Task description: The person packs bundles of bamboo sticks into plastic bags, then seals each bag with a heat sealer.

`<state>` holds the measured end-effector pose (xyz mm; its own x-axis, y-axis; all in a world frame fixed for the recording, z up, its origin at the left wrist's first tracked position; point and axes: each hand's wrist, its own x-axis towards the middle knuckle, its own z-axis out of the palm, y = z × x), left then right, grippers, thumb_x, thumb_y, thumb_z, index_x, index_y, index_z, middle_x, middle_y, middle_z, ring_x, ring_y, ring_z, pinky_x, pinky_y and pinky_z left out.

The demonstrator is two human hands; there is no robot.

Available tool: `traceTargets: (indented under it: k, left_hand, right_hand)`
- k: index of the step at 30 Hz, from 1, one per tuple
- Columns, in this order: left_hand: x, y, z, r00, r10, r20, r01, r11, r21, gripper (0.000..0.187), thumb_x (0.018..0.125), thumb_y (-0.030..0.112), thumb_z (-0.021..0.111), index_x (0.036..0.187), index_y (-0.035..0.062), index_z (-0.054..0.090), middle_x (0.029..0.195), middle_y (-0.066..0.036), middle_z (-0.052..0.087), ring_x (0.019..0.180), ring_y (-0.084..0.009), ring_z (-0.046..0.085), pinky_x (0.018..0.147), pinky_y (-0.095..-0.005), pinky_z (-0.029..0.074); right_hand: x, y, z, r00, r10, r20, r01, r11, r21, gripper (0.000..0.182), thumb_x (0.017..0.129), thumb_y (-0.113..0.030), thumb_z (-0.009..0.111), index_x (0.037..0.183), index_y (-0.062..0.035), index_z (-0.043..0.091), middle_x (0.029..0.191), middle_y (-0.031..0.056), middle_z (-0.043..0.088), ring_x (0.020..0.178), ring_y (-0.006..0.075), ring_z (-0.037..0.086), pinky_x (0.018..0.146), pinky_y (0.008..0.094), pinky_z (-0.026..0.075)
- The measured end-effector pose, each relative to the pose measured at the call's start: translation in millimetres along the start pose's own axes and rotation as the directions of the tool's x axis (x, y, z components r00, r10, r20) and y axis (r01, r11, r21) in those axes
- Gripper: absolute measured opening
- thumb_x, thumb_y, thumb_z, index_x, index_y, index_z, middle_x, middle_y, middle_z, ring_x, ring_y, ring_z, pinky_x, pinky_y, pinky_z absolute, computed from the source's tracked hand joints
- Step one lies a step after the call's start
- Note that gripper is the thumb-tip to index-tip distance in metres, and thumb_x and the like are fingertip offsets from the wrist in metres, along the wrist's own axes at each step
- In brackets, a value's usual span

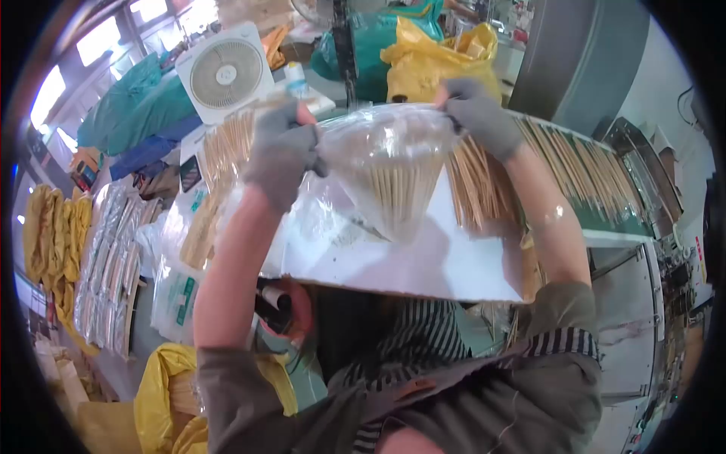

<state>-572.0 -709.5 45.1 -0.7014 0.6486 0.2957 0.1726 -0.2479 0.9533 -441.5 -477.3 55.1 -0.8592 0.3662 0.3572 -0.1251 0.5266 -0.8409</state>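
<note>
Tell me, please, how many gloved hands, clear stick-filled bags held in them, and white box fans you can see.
Gloved hands: 2, left hand and right hand
Clear bag of sticks, held by both: 1
White box fan: 1
Total: 4

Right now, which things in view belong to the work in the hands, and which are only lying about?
In use:
left hand, gloved, gripping the clear plastic bag
right hand, gloved, gripping the bag's other top corner
wooden sticks inside the bag
loose sticks on the white board

Lying about:
white fan
yellow bags
packed stick bundles at the left
</note>
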Motion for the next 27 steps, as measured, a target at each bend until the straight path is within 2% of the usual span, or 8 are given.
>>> traceTargets:
  k: [3, 6, 11, 14, 16, 19, 24, 27]
  left_hand:
    - [-8.3, -1.4, 5.0, 1.0, 0.007, 0.017, -0.005, 0.995, -0.104, 0.007, 0.07, -0.003, 0.045, 0.067, 0.0032, 0.046, 0.057, -0.003, 0.042, 0.042, -0.0107, 0.041, 0.039, -0.0292, 0.044]
    - [-19.2, 20.7, 10.4, 0.992, 0.062, 0.11, -0.037, 0.976, -0.217, 0.005, 0.07, -0.002, 0.048, 0.068, 0.0024, 0.047, 0.06, -0.004, 0.045, 0.044, -0.0097, 0.041, 0.043, -0.027, 0.044]
    - [-24.3, -22.6, 4.3, 0.897, 0.441, -0.004, -0.438, 0.889, -0.135, 0.033, 0.072, 0.006, 0.06, 0.102, -0.0001, 0.048, 0.089, -0.008, 0.051, 0.079, -0.0139, 0.054, 0.07, -0.026, 0.046]
    - [-11.0, -107.5, 2.4, 0.871, 0.436, 0.225, -0.48, 0.663, 0.574, 0.062, 0.065, 0.021, 0.075, 0.116, 0.0014, 0.047, 0.116, -0.01, 0.048, 0.105, -0.0172, 0.047, 0.085, -0.0299, 0.041]
    - [12.0, -124.2, -7.6, 0.978, -0.035, 0.204, 0.019, 0.997, 0.08, 0.052, 0.067, 0.02, 0.072, 0.111, -0.0014, 0.052, 0.104, -0.008, 0.057, 0.093, -0.0153, 0.054, 0.079, -0.0283, 0.044]
    - [48.7, -140.8, -12.7, 0.968, -0.068, 0.241, 0.139, 0.947, -0.29, 0.044, 0.07, 0.015, 0.068, 0.108, -0.0023, 0.054, 0.093, -0.005, 0.06, 0.082, -0.0138, 0.058, 0.073, -0.0276, 0.047]
    - [95.7, -201.2, -14.8, 0.924, -0.185, 0.335, 0.312, 0.871, -0.379, 0.041, 0.076, 0.013, 0.063, 0.112, -0.0024, 0.051, 0.098, -0.009, 0.059, 0.085, -0.0172, 0.059, 0.075, -0.0307, 0.05]
    - [122.5, -269.8, -5.3, 0.866, -0.357, 0.351, 0.475, 0.807, -0.351, 0.044, 0.077, 0.018, 0.061, 0.114, -0.0016, 0.048, 0.097, -0.01, 0.059, 0.084, -0.0195, 0.061, 0.073, -0.0311, 0.051]
  right_hand:
    - [4.9, 27.0, 16.0, 0.732, -0.666, -0.144, 0.461, 0.639, -0.616, 0.009, 0.071, -0.005, 0.054, 0.076, -0.0049, 0.061, 0.069, 0.0079, 0.054, 0.061, 0.0217, 0.054, 0.056, 0.0304, 0.046]
    - [-41.9, -43.6, 63.4, 0.581, -0.814, -0.023, 0.584, 0.436, -0.684, 0.014, 0.073, -0.017, 0.057, 0.083, -0.0071, 0.058, 0.074, 0.009, 0.056, 0.071, 0.0288, 0.056, 0.065, 0.0359, 0.046]
    - [-24.8, -4.1, 68.9, 0.888, -0.438, 0.138, 0.411, 0.624, -0.665, 0.016, 0.075, -0.023, 0.056, 0.078, -0.0069, 0.055, 0.071, 0.0125, 0.055, 0.069, 0.0322, 0.055, 0.061, 0.0417, 0.044]
    - [8.9, 15.4, 100.8, 0.786, -0.618, -0.002, 0.5, 0.638, -0.586, 0.015, 0.08, -0.022, 0.053, 0.077, -0.008, 0.057, 0.067, 0.0152, 0.055, 0.066, 0.0347, 0.055, 0.058, 0.044, 0.042]
    - [40.9, 32.0, 102.3, 0.875, -0.483, -0.014, 0.405, 0.748, -0.526, 0.016, 0.08, -0.022, 0.056, 0.079, -0.0069, 0.059, 0.062, 0.0143, 0.052, 0.057, 0.0317, 0.052, 0.054, 0.0387, 0.041]
    - [84.8, 56.5, 95.1, 0.934, -0.346, -0.087, 0.263, 0.834, -0.485, 0.022, 0.077, -0.029, 0.062, 0.082, -0.0073, 0.061, 0.069, 0.0095, 0.056, 0.063, 0.0262, 0.055, 0.061, 0.0352, 0.043]
    - [169.2, 198.1, 59.4, 0.906, -0.394, -0.158, 0.045, 0.459, -0.887, 0.036, 0.067, -0.03, 0.071, 0.094, -0.0118, 0.057, 0.096, 0.0126, 0.053, 0.09, 0.0319, 0.053, 0.076, 0.0368, 0.044]
    - [205.2, 242.0, 49.7, 1.0, 0.019, 0.016, 0.0, 0.628, -0.778, 0.026, 0.067, -0.027, 0.07, 0.082, -0.0102, 0.058, 0.091, 0.0113, 0.055, 0.086, 0.0296, 0.053, 0.073, 0.0363, 0.044]
